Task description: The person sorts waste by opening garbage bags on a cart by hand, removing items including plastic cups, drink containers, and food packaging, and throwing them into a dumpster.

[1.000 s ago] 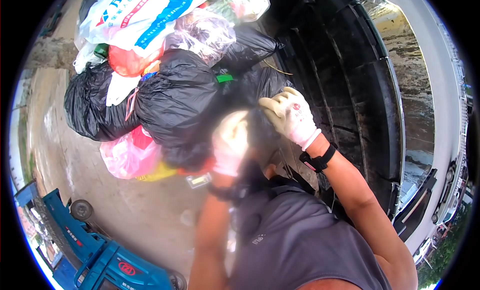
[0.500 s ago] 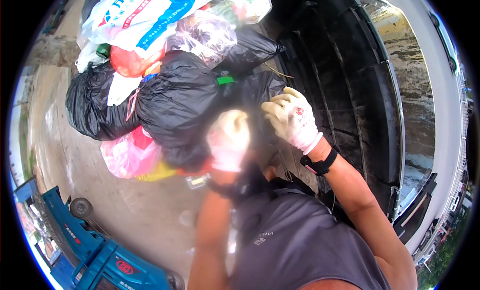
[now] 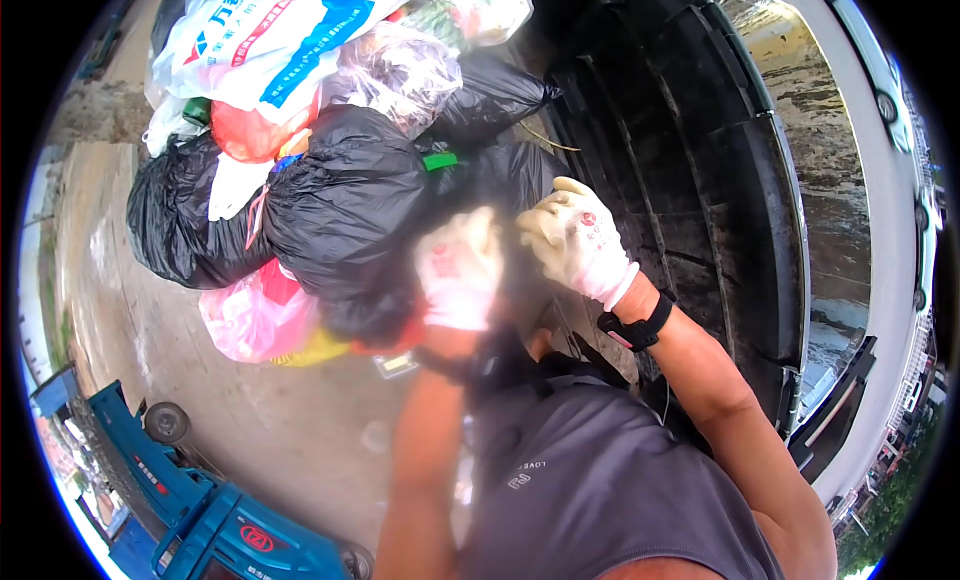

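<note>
Both my hands wear pale gloves with pink cuffs. My left hand (image 3: 460, 265) is closed, its fingers curled, and looks blurred. Just right of it, my right hand (image 3: 582, 236) is closed too, fingers bent toward the left one. Between and behind them is a black garbage bag (image 3: 520, 172); both hands seem to grip its dark plastic, though the exact grip is smeared. A large full black garbage bag (image 3: 350, 195) lies close to the left hand, with a green scrap (image 3: 439, 162) beside it. Another black bag (image 3: 185, 215) sits farther left.
Above lie a white printed plastic bag (image 3: 275, 45), a clear bag (image 3: 395, 75) and a red bag (image 3: 250, 130). A pink bag (image 3: 258, 310) sits below the pile. A dark ribbed metal wall (image 3: 680, 190) rises on the right. A blue vehicle (image 3: 240, 530) stands lower left.
The bag pile has shifted slightly left in view. My left hand has turned a little, showing more of the glove's back; both hands stay close together.
</note>
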`<action>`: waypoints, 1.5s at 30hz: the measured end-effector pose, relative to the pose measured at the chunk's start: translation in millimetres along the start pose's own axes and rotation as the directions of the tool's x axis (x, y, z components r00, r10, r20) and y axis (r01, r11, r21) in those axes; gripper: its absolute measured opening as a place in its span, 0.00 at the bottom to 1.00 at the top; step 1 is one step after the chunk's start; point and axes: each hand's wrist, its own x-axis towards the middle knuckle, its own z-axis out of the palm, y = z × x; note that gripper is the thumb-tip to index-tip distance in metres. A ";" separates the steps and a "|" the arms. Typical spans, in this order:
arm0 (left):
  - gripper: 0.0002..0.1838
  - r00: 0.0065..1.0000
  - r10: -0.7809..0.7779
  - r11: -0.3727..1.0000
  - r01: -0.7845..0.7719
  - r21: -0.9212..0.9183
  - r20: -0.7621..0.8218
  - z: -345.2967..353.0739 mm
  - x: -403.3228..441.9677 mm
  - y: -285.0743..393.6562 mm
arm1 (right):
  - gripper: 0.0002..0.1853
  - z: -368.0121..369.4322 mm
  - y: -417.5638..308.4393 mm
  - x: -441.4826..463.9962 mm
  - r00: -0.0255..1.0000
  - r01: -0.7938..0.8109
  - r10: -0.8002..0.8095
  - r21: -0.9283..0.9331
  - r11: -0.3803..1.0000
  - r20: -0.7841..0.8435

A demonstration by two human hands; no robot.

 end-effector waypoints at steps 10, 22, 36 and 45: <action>0.23 0.965 -0.263 0.964 0.263 -0.047 0.005 17.1 7.8 -34.0 | 0.06 -7.2 4.1 -29.4 0.992 -0.096 0.062 0.333 0.938 0.111; 0.11 0.968 0.015 0.985 -0.057 -0.162 -0.252 11.8 -13.0 -12.2 | 0.10 2.9 4.5 -20.1 0.981 -0.187 0.191 0.282 0.941 0.015; 0.09 0.923 -0.014 0.874 -0.175 -0.453 -0.384 -0.8 -38.4 -12.5 | 0.11 10.6 1.5 43.0 0.945 -0.317 0.327 -0.280 0.906 -0.013; 0.09 0.907 0.073 0.948 -0.192 -0.253 -0.416 -6.7 -38.7 -12.9 | 0.16 32.5 32.5 56.3 0.857 -0.494 0.515 -0.278 0.824 0.003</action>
